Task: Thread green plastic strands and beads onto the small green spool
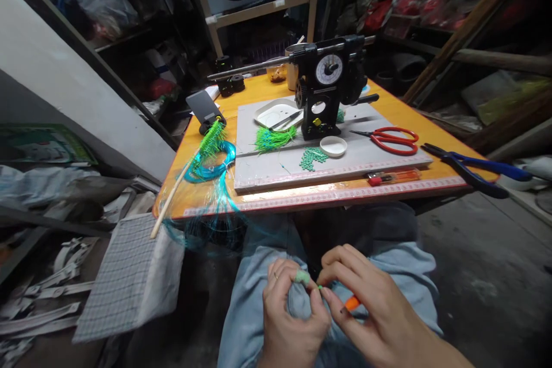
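Over the lap, my left hand [291, 313] is closed in a pinch on a small green piece [319, 287], perhaps a bead. Green tape [302, 277] wraps its index finger. My right hand [377, 299] meets it there, thumb and fingertips closed at the same piece. An orange handle [352, 303] shows between the right thumb and fingers; the rest of that tool is hidden. On the grey board [267, 174] ahead lie loose green beads [313, 158], a small white dish [333, 146] and a bundle of green strands [276, 138].
A black machine with a dial [330, 69] stands on the board. Red-handled scissors [394, 141], blue-handled pliers [474, 164] and a red lighter [392, 177] lie at the right. A blue filament coil [211, 164] and a stick with green bristles [175, 192] overhang the table's left front edge.
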`<state>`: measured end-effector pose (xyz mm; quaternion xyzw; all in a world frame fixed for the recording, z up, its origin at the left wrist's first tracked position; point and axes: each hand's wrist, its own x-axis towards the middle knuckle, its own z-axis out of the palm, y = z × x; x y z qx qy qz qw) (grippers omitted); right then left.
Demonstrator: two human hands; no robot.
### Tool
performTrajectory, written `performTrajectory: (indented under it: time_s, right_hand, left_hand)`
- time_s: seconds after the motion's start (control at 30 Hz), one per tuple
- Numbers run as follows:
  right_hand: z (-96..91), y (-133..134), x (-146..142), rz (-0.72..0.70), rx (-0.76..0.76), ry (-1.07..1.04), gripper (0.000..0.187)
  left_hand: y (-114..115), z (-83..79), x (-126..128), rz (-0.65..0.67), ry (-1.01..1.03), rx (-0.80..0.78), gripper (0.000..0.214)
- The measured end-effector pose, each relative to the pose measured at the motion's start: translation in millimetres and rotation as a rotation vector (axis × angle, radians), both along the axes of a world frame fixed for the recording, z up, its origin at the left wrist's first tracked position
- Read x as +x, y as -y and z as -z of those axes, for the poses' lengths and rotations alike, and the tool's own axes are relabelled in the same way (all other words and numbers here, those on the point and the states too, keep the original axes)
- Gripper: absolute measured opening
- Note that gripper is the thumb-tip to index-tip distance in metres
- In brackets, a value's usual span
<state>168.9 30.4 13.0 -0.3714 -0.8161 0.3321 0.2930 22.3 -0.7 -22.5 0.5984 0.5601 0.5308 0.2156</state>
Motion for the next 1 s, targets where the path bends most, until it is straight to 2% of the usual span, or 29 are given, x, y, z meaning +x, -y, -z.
performTrajectory:
  time_s: [0.1, 0.17, 0.27, 0.33, 0.47, 0.57, 0.7, 0.83, 1.0]
  right_hand:
    - [-2.5, -3, -2, -0.009, -0.001, 0.031, 0.014]
    - [-5.0, -4, -5, -0.050, -0.003, 0.020, 0.015]
    - [-8.8, -7, -13, -0.072, 0.014, 0.005, 0.020]
    - [-11.5, -10, -21, -0.071, 0.024, 0.007, 0.024]
    - [-20.8, -17, -43, -0.178, 0.033, -0.013, 0.026]
    - [-34.7, -25, -69, -0.173, 0.070, -0.053, 0.023]
    - [-60.7, -35, -113, -0.152, 0.100, -0.251, 0.017]
    - [-78.0, -42, -153, -0.136, 0.083, -0.390, 0.009]
    - [-76.3, -47, -175, -0.136, 0.085, -0.410, 0.006]
  left_hand:
    - [1, 0.7, -4, 0.010, 0.108, -0.026, 0.016]
    - [1, -2.0, -8, 0.046, 0.096, -0.043, 0.016]
    - [0, -9.7, -18, 0.073, 0.093, 0.003, 0.018]
    - [0, -15.0, -26, 0.046, 0.132, 0.029, 0.016]
    - [2, -22.1, -48, 0.027, 0.094, 0.079, 0.021]
    - [5, -26.6, -70, -0.101, 0.273, 0.218, 0.018]
    - [10, -35.4, -96, -0.310, 0.592, 0.377, 0.006]
    - [15, -40.9, -104, -0.364, 0.699, 0.373, 0.005]
    - [17, -40.4, -104, -0.376, 0.780, 0.335, 0.007]
